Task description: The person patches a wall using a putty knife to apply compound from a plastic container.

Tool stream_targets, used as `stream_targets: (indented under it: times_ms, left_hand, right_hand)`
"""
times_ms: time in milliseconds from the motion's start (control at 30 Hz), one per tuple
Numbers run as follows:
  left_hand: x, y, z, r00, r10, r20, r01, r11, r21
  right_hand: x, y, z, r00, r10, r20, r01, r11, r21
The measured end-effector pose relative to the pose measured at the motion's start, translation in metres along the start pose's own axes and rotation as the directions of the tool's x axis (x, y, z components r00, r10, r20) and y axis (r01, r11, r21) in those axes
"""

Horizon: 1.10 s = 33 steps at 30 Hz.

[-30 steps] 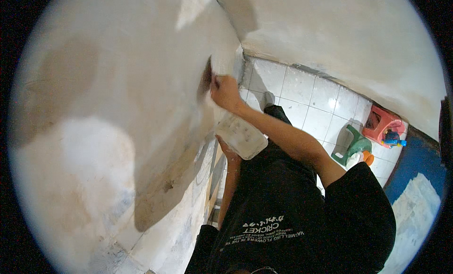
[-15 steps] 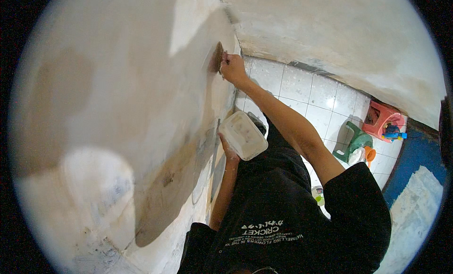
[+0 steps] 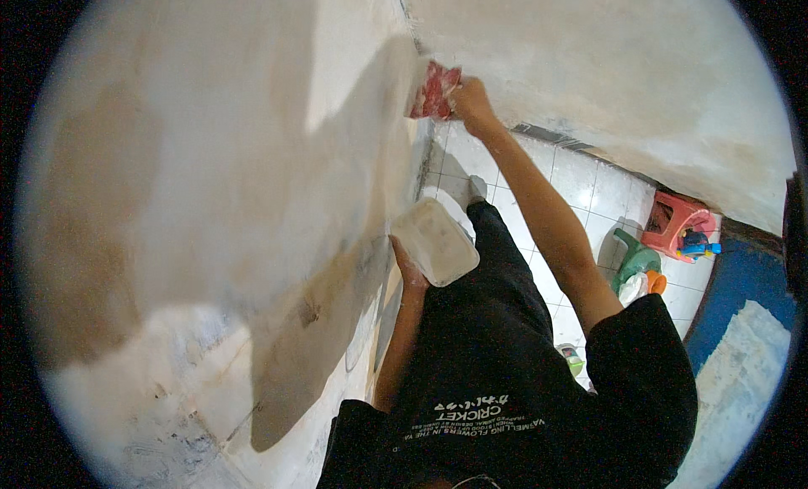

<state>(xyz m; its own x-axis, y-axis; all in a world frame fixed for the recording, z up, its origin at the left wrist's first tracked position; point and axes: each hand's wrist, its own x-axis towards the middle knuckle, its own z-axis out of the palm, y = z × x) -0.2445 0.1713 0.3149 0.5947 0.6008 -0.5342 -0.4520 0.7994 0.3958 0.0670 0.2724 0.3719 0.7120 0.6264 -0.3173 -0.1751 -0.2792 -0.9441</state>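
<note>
My right hand (image 3: 474,104) reaches far forward, fingers closed round a red putty scraper (image 3: 436,91) smeared with pale paste. The scraper's broad blade is at the corner where the left wall (image 3: 219,178) meets the right-hand wall (image 3: 589,60); its edge is at or very near the left wall. Close to my body, my left hand (image 3: 410,268) grips the near-left side of a whitish rectangular plastic tub (image 3: 439,243). Pale residue coats the tub's inside. Most of the left fingers are hidden under it.
White floor tiles (image 3: 572,186) lie below, with my foot (image 3: 477,188) near the corner. To the right stand a red plastic stool (image 3: 665,222), a green plastic object (image 3: 638,260) and an orange one (image 3: 656,282). A blue surface (image 3: 732,266) lies beyond them.
My right hand has moved right and slightly forward toward the corner, turning the scraper so its red face shows. The tub stays nearly in place in my left hand. A foot has come into view.
</note>
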Motion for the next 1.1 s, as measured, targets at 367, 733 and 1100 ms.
stream_targets:
  times_ms: [367, 733, 1100]
  left_hand:
    - [0.001, 0.005, -0.039, 0.999, -0.012, -0.043, 0.014, 0.999, 0.044]
    - [-0.005, 0.014, -0.013, 0.998, -0.026, -0.054, 0.024, 0.999, -0.039]
    - [-0.014, -0.009, 0.013, 0.974, 0.043, -0.223, -0.026, 0.997, 0.078]
  right_hand:
    - [-0.047, -0.010, 0.083, 0.926, -0.250, 0.282, 0.300, 0.942, -0.149]
    - [-0.077, -0.097, 0.005, 0.950, -0.179, 0.256, 0.150, 0.980, 0.131]
    - [0.062, 0.137, 0.070, 0.989, -0.109, 0.103, 0.120, 0.987, -0.108]
